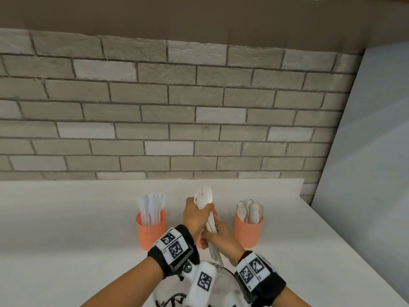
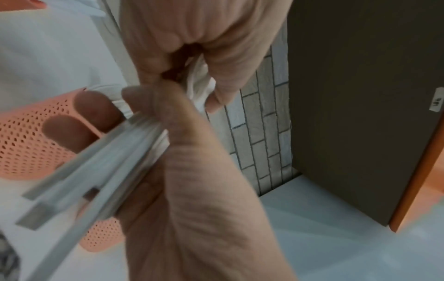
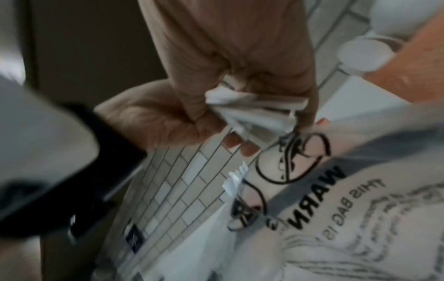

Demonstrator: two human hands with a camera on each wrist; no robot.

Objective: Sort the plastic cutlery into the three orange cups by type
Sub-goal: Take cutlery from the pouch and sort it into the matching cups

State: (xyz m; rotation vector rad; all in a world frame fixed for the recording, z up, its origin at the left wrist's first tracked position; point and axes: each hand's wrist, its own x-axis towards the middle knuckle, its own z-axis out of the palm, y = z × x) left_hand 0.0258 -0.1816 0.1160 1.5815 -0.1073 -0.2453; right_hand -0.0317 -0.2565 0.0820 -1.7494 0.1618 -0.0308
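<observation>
Nearest me, at the worktop's front edge, lies a clear plastic bag (image 1: 223,282) printed with a warning; in the right wrist view fork tines show by it, so I judge some cutlery is unsorted. Just beyond, both of my hands grasp one bundle of white spoons (image 1: 204,199): my right hand (image 1: 219,238) is curled round the handle ends low down, and my left hand (image 1: 195,214) is wrapped round the necks just under the bowls, which fan out above my fist. The middle orange cup (image 1: 199,242) sits behind my hands, mostly hidden, so I cannot tell what it holds. Toward the left stands the orange cup of knives (image 1: 151,229), toward the right the orange cup of spoons (image 1: 248,230), well apart from each other and short of the back edge under the brick wall.

My worry is the bundle. The handles are splayed in the left wrist view, so loosening either grasp could let spoons slide out and scatter. Lowering them blind into the hidden cup could mix types, and swinging across to the right one could tip the light cups.
</observation>
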